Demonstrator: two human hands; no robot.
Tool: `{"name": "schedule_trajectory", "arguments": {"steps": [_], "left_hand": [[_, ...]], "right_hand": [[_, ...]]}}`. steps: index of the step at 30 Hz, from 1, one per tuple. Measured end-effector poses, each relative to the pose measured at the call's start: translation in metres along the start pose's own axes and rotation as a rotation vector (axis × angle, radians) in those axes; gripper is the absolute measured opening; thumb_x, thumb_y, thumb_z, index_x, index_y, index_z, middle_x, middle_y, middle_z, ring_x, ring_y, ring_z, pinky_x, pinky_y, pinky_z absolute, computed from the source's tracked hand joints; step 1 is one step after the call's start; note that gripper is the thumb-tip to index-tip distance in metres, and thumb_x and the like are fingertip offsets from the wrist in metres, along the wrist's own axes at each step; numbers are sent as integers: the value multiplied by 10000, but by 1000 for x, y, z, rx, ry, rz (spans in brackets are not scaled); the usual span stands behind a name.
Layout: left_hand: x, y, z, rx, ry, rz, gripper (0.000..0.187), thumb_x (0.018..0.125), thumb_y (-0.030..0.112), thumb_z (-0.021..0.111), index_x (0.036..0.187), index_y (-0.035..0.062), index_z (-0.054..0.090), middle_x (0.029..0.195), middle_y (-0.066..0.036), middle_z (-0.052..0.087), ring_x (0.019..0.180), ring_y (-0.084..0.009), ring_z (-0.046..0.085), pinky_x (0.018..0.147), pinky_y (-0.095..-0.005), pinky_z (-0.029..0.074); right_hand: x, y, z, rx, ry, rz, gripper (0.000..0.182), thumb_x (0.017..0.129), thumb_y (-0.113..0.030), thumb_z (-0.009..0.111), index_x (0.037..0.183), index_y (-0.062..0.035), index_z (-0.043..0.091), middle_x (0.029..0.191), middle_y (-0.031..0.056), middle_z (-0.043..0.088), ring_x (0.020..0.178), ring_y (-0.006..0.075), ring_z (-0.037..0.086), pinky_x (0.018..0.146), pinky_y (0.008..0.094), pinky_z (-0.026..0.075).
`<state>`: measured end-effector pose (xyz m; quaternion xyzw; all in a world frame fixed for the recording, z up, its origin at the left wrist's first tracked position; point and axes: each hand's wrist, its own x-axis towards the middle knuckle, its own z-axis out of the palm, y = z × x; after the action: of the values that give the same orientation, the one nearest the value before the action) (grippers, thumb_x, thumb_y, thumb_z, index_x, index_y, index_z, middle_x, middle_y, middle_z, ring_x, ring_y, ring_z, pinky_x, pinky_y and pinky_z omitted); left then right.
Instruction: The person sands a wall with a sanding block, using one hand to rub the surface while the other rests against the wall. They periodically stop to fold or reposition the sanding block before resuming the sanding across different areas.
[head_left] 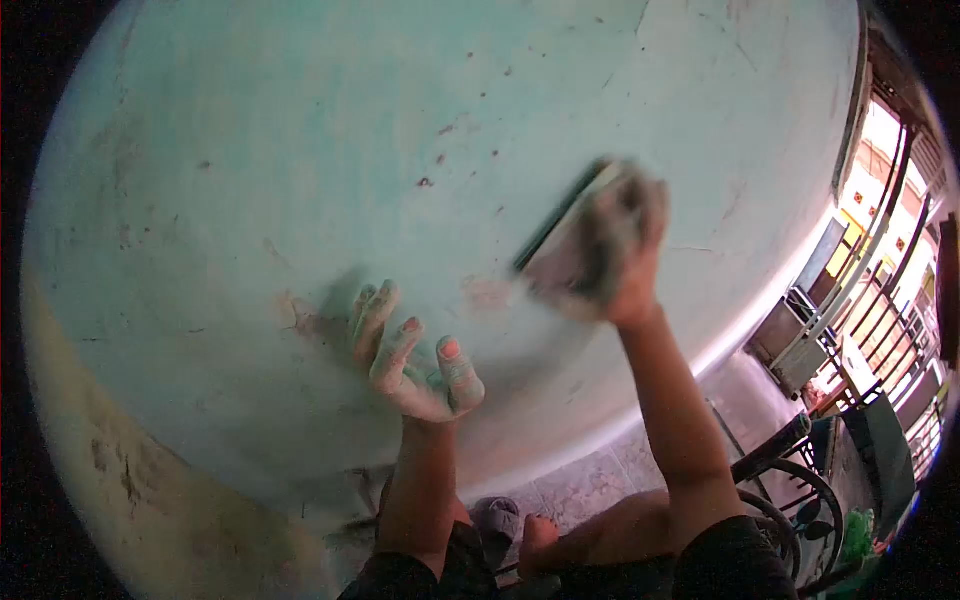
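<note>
Black sleeves [735,560] sit nearest you, with your bare forearms reaching up out of them and a grey shoe [495,517] showing below and between your hands, against the tiled floor [600,478].

Your left hand [415,365] is pale with dust, its fingers spread and loosely curled, holding nothing. It hangs just in front of the wall; whether any fingertip touches the surface, you cannot tell from here. Your right hand [632,255], higher up and well apart from the left, is clamped on a flat block [565,245], which lies tilted on the left-hand's side of that grip, near the wall. Blur hides the exact finger placement and whether the block meets the surface.

The block looks light and fairly stiff, with one straight dark edge. Judging by the dust, it may feel slippery, so take it across its back, thumb and fingers on opposite long edges, keeping the flat face free.

Behind both hands stands the turquoise wall [300,170], hard-looking and marked. A rough, pinkish patch [487,292] shows between your hands, and dark specks [425,183] dot the area above it. Farther off, beyond your right hand, black curved tubing [832,500] stands low and a barred railing [893,335] rises in bright light.
</note>
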<state>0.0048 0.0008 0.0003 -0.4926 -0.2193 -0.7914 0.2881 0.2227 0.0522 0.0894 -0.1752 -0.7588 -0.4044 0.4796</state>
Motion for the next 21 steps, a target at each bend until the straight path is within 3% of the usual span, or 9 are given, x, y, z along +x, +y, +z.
{"name": "schedule_trajectory", "arguments": {"steps": [3, 5, 7, 11, 13, 15, 16, 19, 21], "left_hand": [[-2, 0, 0, -3, 21, -32, 307, 916, 210, 556, 1152, 51, 440, 1216, -245, 551, 1163, -353, 499, 1041, -546, 383], [2, 2, -2, 52, -6, -4, 301, 918, 204, 549, 1152, 49, 440, 1199, -243, 556, 1145, -347, 507, 1039, -537, 389], [0, 4, -3, 49, 0, -22, 291, 924, 198, 544, 1149, 46, 440, 1190, -240, 560, 1129, -347, 515, 1032, -530, 396], [-2, 2, 4, 17, 50, -27, 269, 946, 178, 522, 1156, 38, 428, 1164, -232, 571, 1087, -347, 537, 1010, -515, 413], [-6, -1, 8, -18, 78, -33, 270, 952, 175, 515, 1164, 37, 419, 1159, -230, 573, 1080, -346, 540, 1008, -512, 414], [-8, 1, 5, -54, 96, -59, 271, 959, 172, 509, 1172, 36, 410, 1155, -227, 575, 1072, -345, 542, 1006, -509, 415], [-7, 2, 3, -31, 72, -57, 281, 952, 167, 511, 1176, 37, 403, 1151, -227, 576, 1077, -343, 538, 1005, -505, 414], [-7, 1, 4, -13, 48, -31, 297, 935, 157, 519, 1179, 41, 395, 1148, -226, 577, 1086, -342, 528, 997, -497, 412], [-8, 0, 4, -3, 41, -17, 303, 925, 152, 525, 1177, 43, 394, 1149, -226, 577, 1090, -343, 522, 991, -493, 412]], "right_hand": [[5, -11, -11, -43, -240, -67, 922, 577, -595, 820, 1343, -155, 554, 1432, 259, 388, 1347, 460, 348, 1131, 621, 208], [1, 43, -16, -104, -104, -47, 958, 604, -557, 829, 1388, -120, 494, 1434, 235, 401, 1349, 455, 337, 1121, 614, 234], [18, 56, -15, -30, 170, 203, 1078, 643, -507, 817, 1480, -52, 313, 1470, 254, 348, 1345, 471, 321, 1103, 633, 230], [18, 12, -18, -41, -190, -230, 977, 595, -514, 832, 1411, -122, 467, 1496, 208, 349, 1405, 433, 283, 1121, 676, 153], [31, 25, -27, -101, -305, -316, 823, 701, -300, 792, 1394, -34, 437, 1434, 261, 389, 1382, 439, 314, 1115, 653, 202], [42, 64, -27, -139, -59, -29, 839, 691, -254, 793, 1400, -10, 416, 1433, 265, 383, 1363, 414, 344, 1112, 588, 267], [46, 72, -20, -86, 174, 291, 873, 667, -234, 804, 1403, 6, 401, 1440, 268, 370, 1331, 444, 361, 1106, 533, 301], [52, 62, -6, -117, 149, 175, 1103, 588, -453, 855, 1493, -105, 330, 1505, 274, 281, 1399, 467, 249, 1120, 627, 224], [65, 23, -22, -37, -162, -213, 984, 597, -476, 849, 1428, -126, 455, 1515, 254, 284, 1426, 450, 225, 1145, 623, 185]]}}
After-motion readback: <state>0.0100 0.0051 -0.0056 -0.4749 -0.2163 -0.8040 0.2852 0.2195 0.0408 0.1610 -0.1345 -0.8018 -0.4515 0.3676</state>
